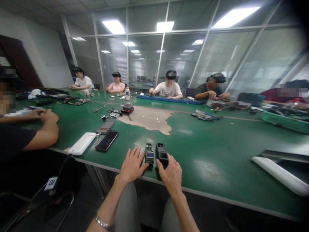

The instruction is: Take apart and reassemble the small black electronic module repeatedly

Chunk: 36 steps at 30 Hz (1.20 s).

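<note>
In the head view, a small green circuit board (149,161) with a bluish display lies near the table's front edge. Just left of it, my left hand (132,165) rests on the table with fingers spread, its thumb close to the board's lower end; whether they touch I cannot tell. To the board's right is a narrow black plastic housing (161,149) with cut-out openings. My right hand (172,170) grips its lower end, thumb on the left side and fingers on the right.
A phone (107,141) and a white power bank-like block (82,143) lie to the left on the green table (193,145). A black-and-red device (127,109) stands beyond. A white-and-black bar (277,172) lies right. A co-worker's arms (45,129) rest at left; several people sit opposite.
</note>
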### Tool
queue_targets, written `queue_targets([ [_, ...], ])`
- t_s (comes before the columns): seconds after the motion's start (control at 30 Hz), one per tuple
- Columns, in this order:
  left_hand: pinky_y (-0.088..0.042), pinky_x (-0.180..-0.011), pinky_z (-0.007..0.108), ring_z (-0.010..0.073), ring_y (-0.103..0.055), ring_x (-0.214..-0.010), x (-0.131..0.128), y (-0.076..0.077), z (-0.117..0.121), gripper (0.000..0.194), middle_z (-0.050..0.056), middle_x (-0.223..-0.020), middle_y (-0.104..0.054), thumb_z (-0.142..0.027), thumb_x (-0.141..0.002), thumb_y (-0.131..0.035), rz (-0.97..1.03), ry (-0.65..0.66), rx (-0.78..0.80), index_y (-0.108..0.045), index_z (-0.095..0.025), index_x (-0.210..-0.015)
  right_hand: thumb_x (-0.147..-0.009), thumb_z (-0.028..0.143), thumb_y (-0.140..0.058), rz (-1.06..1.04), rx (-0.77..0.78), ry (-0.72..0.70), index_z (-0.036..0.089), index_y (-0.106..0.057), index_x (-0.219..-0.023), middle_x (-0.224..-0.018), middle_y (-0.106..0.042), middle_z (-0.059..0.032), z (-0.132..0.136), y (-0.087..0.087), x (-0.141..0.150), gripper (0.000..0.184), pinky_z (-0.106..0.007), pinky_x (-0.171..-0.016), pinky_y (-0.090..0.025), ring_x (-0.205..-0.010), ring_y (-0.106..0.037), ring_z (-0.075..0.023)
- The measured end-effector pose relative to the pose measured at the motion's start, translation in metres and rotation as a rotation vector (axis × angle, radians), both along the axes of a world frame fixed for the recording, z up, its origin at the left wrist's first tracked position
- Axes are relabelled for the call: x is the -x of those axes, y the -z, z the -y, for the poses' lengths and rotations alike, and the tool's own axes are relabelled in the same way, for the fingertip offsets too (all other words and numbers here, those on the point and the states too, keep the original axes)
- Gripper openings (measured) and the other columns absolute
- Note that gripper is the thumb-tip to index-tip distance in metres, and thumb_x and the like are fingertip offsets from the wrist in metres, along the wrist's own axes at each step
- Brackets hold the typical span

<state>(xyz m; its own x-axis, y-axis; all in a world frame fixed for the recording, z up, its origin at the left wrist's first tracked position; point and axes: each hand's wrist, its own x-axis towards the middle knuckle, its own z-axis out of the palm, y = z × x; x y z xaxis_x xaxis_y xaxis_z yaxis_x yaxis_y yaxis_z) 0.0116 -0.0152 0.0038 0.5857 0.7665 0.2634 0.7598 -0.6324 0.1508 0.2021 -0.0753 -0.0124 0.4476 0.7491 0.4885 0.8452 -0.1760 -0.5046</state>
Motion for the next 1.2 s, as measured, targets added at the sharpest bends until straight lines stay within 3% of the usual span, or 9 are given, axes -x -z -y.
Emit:
queue_targets([
  [0.23, -0.019, -0.118, 0.055, 0.0303, -0.025, -0.147, -0.002, 0.000, 0.001, 0.061, 0.009, -0.158, -0.034, -0.059, -0.099, -0.036, -0.012, -0.003, 0.010, -0.040, -0.024, -0.149, -0.083, 0.055, -0.056, 0.036, -0.010, 0.008, 0.002, -0.046, -0.139, -0.133, -0.056, -0.0249, 0.006, 0.007, -0.001, 0.077, -0.046, -0.108, -0.033, -0.132, -0.044, -0.0346],
  [0.37, -0.017, -0.119, 0.054, 0.0303, -0.024, -0.147, -0.001, -0.001, 0.002, 0.064, 0.010, -0.158, -0.033, -0.061, -0.097, -0.037, -0.011, 0.002, 0.025, -0.039, -0.023, -0.149, -0.082, 0.059, -0.056, 0.007, -0.056, 0.011, 0.001, -0.036, -0.146, -0.139, -0.051, -0.0257, 0.009, 0.005, -0.001, 0.089, -0.046, -0.107, -0.034, -0.132, -0.045, -0.0337],
  [0.57, -0.019, -0.118, 0.053, 0.0297, -0.014, -0.150, -0.001, -0.005, 0.003, 0.066, 0.010, -0.165, -0.012, -0.060, -0.097, -0.040, 0.024, -0.003, 0.019, -0.032, -0.024, -0.153, -0.084, 0.059, -0.055, 0.013, -0.018, 0.001, 0.004, -0.044, -0.141, -0.135, -0.056, -0.0235, 0.009, 0.005, -0.002, 0.081, -0.047, -0.107, -0.033, -0.131, -0.046, -0.0338],
  [0.73, -0.016, -0.119, 0.054, 0.0276, -0.024, -0.147, -0.003, -0.004, 0.003, 0.060, 0.007, -0.157, -0.035, -0.055, -0.100, -0.034, -0.029, 0.028, 0.047, -0.035, -0.023, -0.151, -0.086, 0.053, -0.054, 0.042, 0.023, 0.000, 0.009, -0.051, -0.136, -0.131, -0.060, -0.0203, 0.011, 0.002, 0.000, 0.067, -0.049, -0.110, -0.029, -0.127, -0.050, -0.0332],
  [0.9, -0.017, -0.119, 0.054, 0.0271, -0.026, -0.147, -0.002, -0.002, 0.003, 0.055, 0.006, -0.157, -0.037, -0.052, -0.102, -0.033, -0.012, 0.029, 0.025, -0.037, -0.024, -0.150, -0.086, 0.051, -0.054, -0.083, -0.037, -0.007, 0.011, -0.058, -0.127, -0.122, -0.065, -0.0174, 0.011, -0.006, -0.001, 0.057, -0.047, -0.102, -0.038, -0.117, -0.057, -0.0322],
  [1.07, -0.018, -0.119, 0.054, 0.0279, -0.026, -0.146, -0.002, 0.000, 0.002, 0.054, 0.007, -0.157, -0.037, -0.050, -0.101, -0.036, -0.005, 0.023, 0.020, -0.038, -0.024, -0.149, -0.085, 0.055, -0.054, -0.325, -0.103, -0.092, 0.016, -0.058, -0.127, -0.119, -0.067, -0.0133, 0.003, -0.028, 0.005, 0.058, -0.038, -0.092, -0.046, -0.108, -0.063, -0.0264],
  [1.2, -0.018, -0.118, 0.054, 0.0281, -0.027, -0.146, -0.001, -0.002, 0.002, 0.054, 0.007, -0.156, -0.038, -0.049, -0.101, -0.036, 0.001, 0.025, 0.017, -0.039, -0.024, -0.148, -0.083, 0.053, -0.056, -0.308, -0.105, -0.188, 0.016, -0.059, -0.125, -0.114, -0.069, -0.0122, -0.006, -0.044, 0.023, 0.056, -0.037, -0.092, -0.047, -0.105, -0.064, -0.0257],
])
